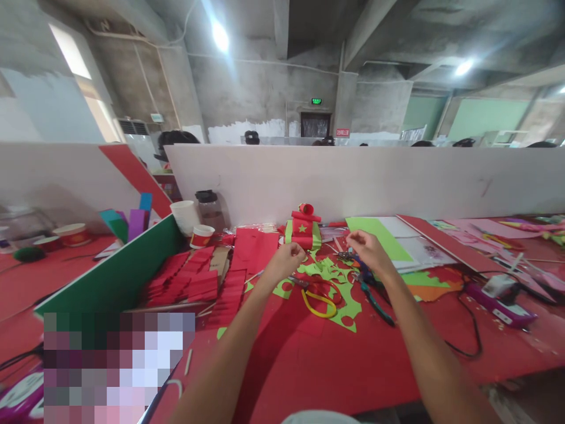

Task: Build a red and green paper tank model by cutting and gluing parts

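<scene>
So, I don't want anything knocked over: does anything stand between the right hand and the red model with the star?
Nothing upright shows between the right hand and the red model. Green paper scraps lie low in front of the model; the left hand appears by its lower left corner.

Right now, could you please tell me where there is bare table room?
The main bare red tabletop lies between the left forearm and right forearm, before the yellow scissor handle; a smaller patch lies between the right forearm and black cable. It is crowded around the star-marked paper piece, green scraps and red paper stacks.
</scene>
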